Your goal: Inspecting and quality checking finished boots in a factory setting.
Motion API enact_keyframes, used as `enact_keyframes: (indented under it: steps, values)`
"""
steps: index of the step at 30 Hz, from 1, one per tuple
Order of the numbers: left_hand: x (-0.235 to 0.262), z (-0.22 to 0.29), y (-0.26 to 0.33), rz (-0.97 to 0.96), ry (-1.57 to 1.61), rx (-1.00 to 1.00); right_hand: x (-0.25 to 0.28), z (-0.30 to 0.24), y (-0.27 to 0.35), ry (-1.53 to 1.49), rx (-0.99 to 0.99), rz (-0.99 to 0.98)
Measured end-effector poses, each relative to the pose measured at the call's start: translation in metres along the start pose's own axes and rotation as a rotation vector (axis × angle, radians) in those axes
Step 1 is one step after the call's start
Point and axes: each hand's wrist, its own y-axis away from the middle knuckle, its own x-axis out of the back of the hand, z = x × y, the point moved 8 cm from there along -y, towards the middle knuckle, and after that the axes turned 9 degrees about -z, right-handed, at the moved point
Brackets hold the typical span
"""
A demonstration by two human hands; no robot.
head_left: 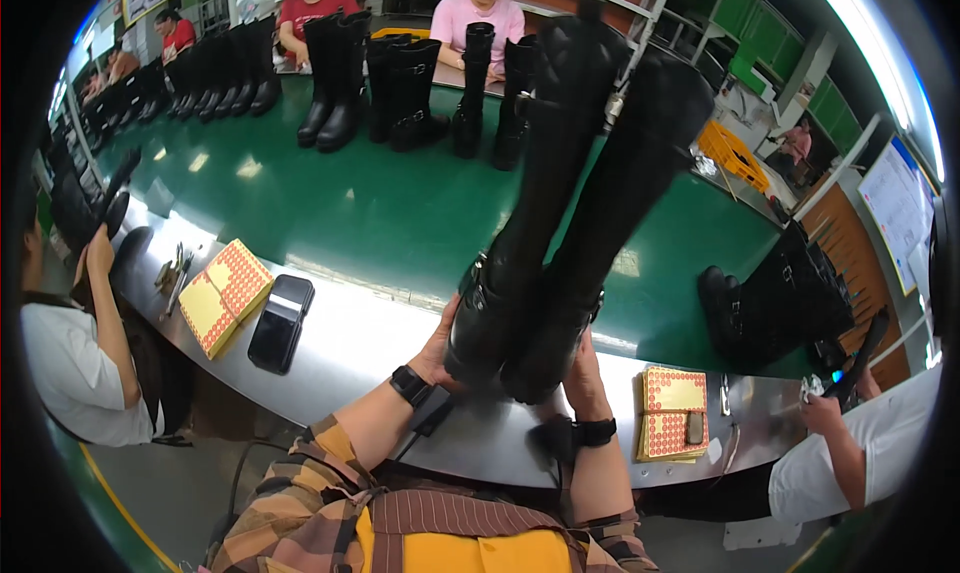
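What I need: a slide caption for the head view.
Left hand and right hand hold a pair of tall black boots at a metal-edged green workbench.

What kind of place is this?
Most likely a boot factory or workshop: black boots line a long green worktop, several people are around it, and the left hand and right hand hold up another pair.

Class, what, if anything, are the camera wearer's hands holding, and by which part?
A pair of tall black boots, held low at the foot ends, with the left hand and right hand on opposite outer sides.
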Motion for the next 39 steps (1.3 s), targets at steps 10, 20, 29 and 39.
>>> enact_keyframes:
  steps: [10, 20, 29, 39]
  values:
    - [-0.013, 0.004, -0.008, 0.289, -0.219, -0.179, -0.014, -0.095, 0.008, 0.776, 0.138, -0.280]
    - [-0.013, -0.065, 0.001, 0.088, -0.121, 0.278, -0.005, -0.085, 0.022, 0.645, -0.236, -0.208]
    - [0.005, -0.051, -0.006, 0.051, 0.088, 0.262, -0.056, -0.133, 0.062, 0.915, -0.376, -0.073]
    - [0.043, 0.028, 0.033, 0.846, -0.494, -0.186, 0.059, -0.180, -0.183, 0.821, 0.173, 0.335]
